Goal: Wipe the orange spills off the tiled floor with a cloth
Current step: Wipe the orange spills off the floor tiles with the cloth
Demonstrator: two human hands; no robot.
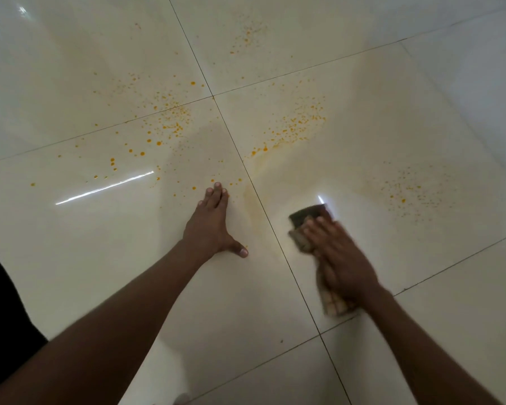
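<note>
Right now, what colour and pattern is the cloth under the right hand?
The cloth is brownish with a checked, waffle-like pattern, blurred by motion; seen in the head view.

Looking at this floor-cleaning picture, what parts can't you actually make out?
Head view only:
- The cloth: mostly hidden under the right hand and motion-blurred, so its pattern is unclear.
- Floor beneath the left hand: any orange spots there are covered.
- Dark shape at the left edge: cut off, unidentifiable.
- Far speckles: too small to count.
</note>
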